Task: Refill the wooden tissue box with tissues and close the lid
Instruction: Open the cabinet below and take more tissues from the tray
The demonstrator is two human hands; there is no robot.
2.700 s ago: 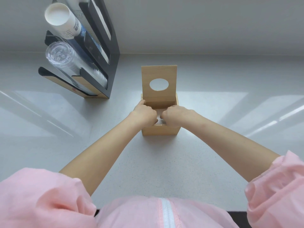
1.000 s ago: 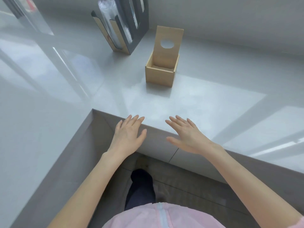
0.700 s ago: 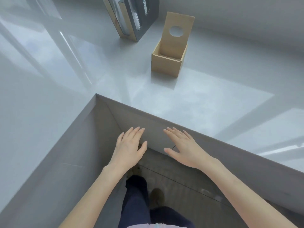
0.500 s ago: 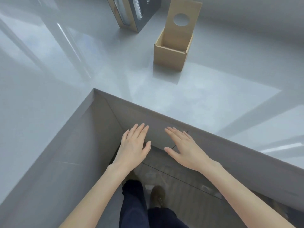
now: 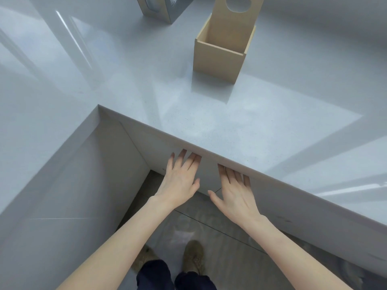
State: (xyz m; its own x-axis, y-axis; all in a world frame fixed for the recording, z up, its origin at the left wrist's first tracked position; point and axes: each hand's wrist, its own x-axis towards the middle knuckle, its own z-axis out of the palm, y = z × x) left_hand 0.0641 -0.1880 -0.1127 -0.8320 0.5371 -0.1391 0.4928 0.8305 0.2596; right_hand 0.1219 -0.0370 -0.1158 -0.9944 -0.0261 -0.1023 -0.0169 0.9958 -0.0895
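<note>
The wooden tissue box [image 5: 217,59] stands on the grey counter [image 5: 209,114] at the upper middle. Its lid [image 5: 236,24], with a round hole, stands upright at the back. I cannot see the box's inside from here, and no tissues are in view. My left hand [image 5: 180,181] and my right hand [image 5: 234,189] are below the counter's front edge, fingers spread and pointing under the overhang. The fingertips of both are hidden by the edge. Neither hand holds anything.
The counter forms an inside corner [image 5: 99,106] at the left. A dark cup dispenser [image 5: 159,9] stands at the top, left of the box. Grey cabinet fronts [image 5: 83,185] run below the counter. My feet [image 5: 192,258] stand on the tiled floor.
I have stepped back from the box and both hands have left it. They have dropped below the counter's edge and moved forward, so their fingertips now slip under the overhang.
</note>
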